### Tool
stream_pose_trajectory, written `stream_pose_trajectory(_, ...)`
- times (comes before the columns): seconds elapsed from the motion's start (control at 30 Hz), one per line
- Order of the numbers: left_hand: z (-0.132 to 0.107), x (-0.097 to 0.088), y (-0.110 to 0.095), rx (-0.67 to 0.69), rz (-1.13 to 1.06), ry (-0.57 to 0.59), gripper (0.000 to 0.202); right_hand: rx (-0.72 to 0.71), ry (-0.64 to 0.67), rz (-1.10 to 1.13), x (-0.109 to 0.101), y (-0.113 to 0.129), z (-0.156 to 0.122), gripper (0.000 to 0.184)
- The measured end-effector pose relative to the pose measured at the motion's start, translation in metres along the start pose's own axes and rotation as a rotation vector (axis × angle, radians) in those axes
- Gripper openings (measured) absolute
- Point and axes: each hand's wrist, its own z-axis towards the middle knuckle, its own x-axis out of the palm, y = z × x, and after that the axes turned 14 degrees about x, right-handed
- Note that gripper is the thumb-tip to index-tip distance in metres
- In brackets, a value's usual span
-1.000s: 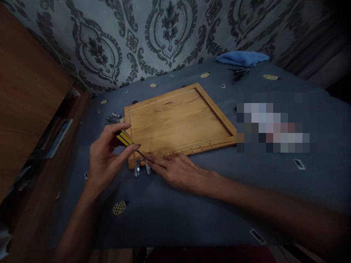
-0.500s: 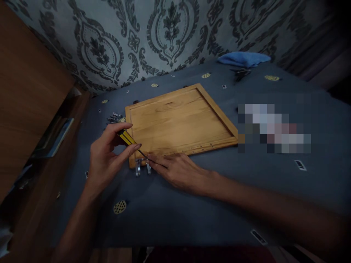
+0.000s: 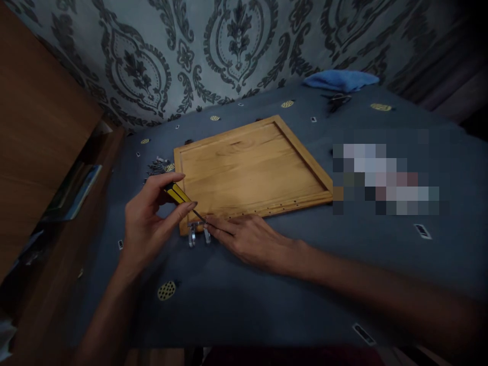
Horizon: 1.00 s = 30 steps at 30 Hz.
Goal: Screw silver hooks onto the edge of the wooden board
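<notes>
My left hand [image 3: 147,218] is closed around the yellow and black handle of a screwdriver [image 3: 178,193], thumb and fingers pinching it from two sides. The shaft slants down to the right, its tip at a silver metal hinge [image 3: 192,235] on the near left edge of a framed wooden panel [image 3: 236,170]. My right hand [image 3: 249,236] lies low along that edge, fingers together. Its fingertips press close to the screwdriver tip and the hinge; what they pinch there is hidden. Several small dark holes run along the panel's near edge.
The panel lies on a dark blue patterned cloth [image 3: 285,305]. Left of it is a pile of small metal parts [image 3: 158,166]. A blue cloth [image 3: 341,80] and a dark object [image 3: 336,100] lie at the back right. Wooden furniture [image 3: 41,132] stands on the left; a blurred-out patch covers the right.
Both hands, the screwdriver and the panel keep almost the same places. The view has shifted very slightly.
</notes>
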Motion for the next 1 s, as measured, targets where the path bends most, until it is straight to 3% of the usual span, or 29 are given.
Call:
stream_pose_trajectory(0.1, 0.0003, -0.0004, -0.0018, -0.022, -0.016, -0.028, 0.037, -0.001, 0.007, 0.035, 0.001, -0.0004, 0.0007, 0.055)
stream_pose_trajectory(0.33, 0.0001, -0.0033, -0.0012, -0.029, -0.058, 0.036, 0.037, 0.009, 0.033, -0.016, 0.0009, -0.0002, 0.0012, 0.059)
stream_pose_trajectory(0.57, -0.001, 0.002, 0.0005, 0.0, -0.035, -0.041, 0.039, 0.0, 0.006, 0.039, 0.0034, -0.0008, 0.0004, 0.057)
stream_pose_trajectory(0.8, -0.0011, 0.0002, 0.0015, -0.035, -0.089, 0.014, 0.039, -0.015, 0.015, 0.004, 0.0018, -0.0005, 0.0011, 0.054)
stream_pose_trajectory(1.0, -0.0022, 0.0017, 0.003, -0.048, -0.022, -0.034, 0.043, 0.001, 0.034, -0.009, -0.0021, 0.0012, 0.0016, 0.055)
